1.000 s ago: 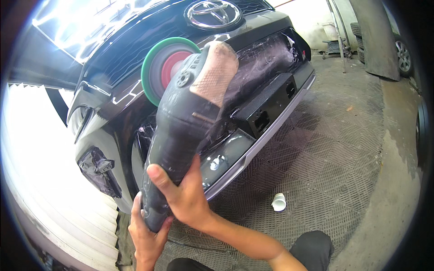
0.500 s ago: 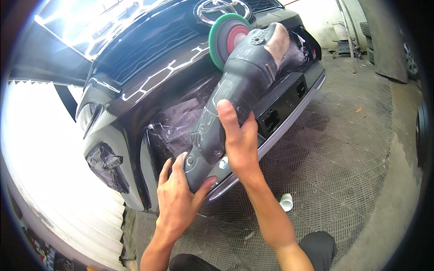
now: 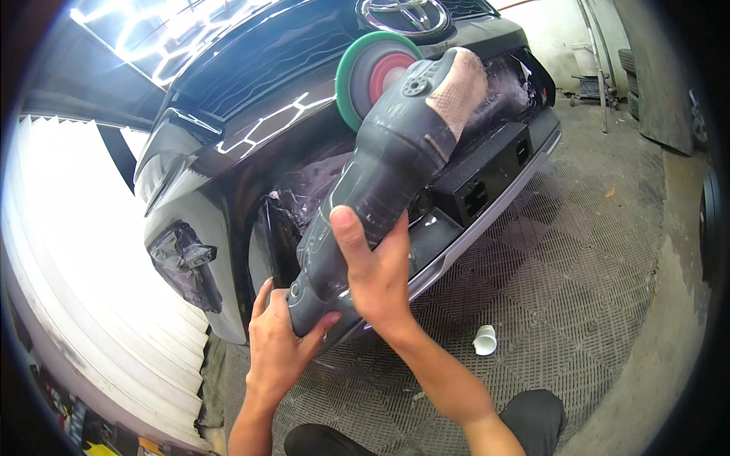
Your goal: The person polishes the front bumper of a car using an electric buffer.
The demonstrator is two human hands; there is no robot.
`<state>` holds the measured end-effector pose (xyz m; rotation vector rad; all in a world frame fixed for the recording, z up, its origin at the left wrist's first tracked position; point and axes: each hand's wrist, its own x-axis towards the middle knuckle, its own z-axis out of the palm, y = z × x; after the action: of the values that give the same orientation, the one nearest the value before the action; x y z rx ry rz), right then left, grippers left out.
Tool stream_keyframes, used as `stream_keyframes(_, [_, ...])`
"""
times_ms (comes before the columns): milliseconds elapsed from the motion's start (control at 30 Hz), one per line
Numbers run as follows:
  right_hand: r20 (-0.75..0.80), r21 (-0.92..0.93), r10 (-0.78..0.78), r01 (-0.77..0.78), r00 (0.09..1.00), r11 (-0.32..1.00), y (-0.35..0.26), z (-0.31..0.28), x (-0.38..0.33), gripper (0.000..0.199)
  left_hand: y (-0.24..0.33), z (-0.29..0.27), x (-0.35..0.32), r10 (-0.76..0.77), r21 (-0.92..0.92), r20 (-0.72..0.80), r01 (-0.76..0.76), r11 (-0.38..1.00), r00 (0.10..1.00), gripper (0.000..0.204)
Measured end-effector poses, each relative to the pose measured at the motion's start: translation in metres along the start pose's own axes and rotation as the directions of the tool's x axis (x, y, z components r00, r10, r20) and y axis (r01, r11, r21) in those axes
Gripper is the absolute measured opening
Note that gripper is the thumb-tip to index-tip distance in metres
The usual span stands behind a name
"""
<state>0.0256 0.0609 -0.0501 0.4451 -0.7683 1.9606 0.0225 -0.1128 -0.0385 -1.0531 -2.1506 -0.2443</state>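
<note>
A grey handheld polishing machine (image 3: 380, 182) is held up against the front of a dark car (image 3: 251, 144), its body running from the lower left up to the right. The left hand (image 3: 280, 346) cups the butt end of the polisher, fingers (image 3: 262, 296) and thumb wrapped around the rear grip and closed on it. The right hand (image 3: 376, 270) grasps the polisher's body further up, the thumb (image 3: 346, 235) lying along the top of the housing and the other fingers curled round the far side, gripping it. At the polisher's head a round pad with a green foam rim and a pink-red backing (image 3: 372, 76) is turned toward the car, lying at the dark panel just below the chrome emblem (image 3: 395, 15); whether the pad touches the paint cannot be told. A piece of beige cloth or tape (image 3: 460, 87) wraps the top of the polisher's head. Just right of the polisher, the car's lower bumper opening is covered with crumpled plastic masking (image 3: 502, 76), and a black number-plate bracket (image 3: 487, 178) sits below it. Left of the polisher, a light recess in the car's corner is masked with dark plastic (image 3: 182, 258). On the grey grid-patterned floor (image 3: 578, 258), below and right of the polisher, lies a small white cup (image 3: 484, 340). The person's dark-clad knee (image 3: 532, 418) shows at the lower edge.
</note>
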Motion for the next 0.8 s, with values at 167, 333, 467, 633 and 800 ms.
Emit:
stream_keyframes(167, [0.030, -0.009, 0.067, -0.066, 0.997, 0.998, 0.011, 0.014, -0.020, 0.082, -0.013, -0.011, -0.019, -0.066, 0.020, 0.018, 0.066, 0.998, 0.998, 0.056])
stream_keyframes(333, [0.049, 0.033, 0.093, -0.095, 0.994, 0.995, 0.025, 0.030, -0.035, 0.094, -0.029, -0.027, -0.027, -0.100, 0.063, 0.008, 0.099, 0.993, 0.995, 0.054])
stream_keyframes(467, [0.049, 0.056, 0.109, -0.112, 0.993, 0.992, 0.034, 0.042, -0.049, 0.098, -0.047, -0.036, -0.037, -0.095, 0.099, 0.006, 0.094, 0.991, 0.995, 0.056])
stream_keyframes(633, [0.079, 0.061, 0.131, -0.136, 0.988, 0.989, 0.044, 0.053, -0.060, 0.099, -0.060, -0.044, -0.041, -0.128, 0.092, 0.015, 0.126, 0.988, 0.992, 0.057])
stream_keyframes(800, [0.098, 0.043, 0.144, -0.149, 0.985, 0.988, 0.046, 0.065, -0.071, 0.099, -0.076, -0.049, -0.057, -0.140, 0.126, -0.028, 0.143, 0.982, 0.990, 0.055])
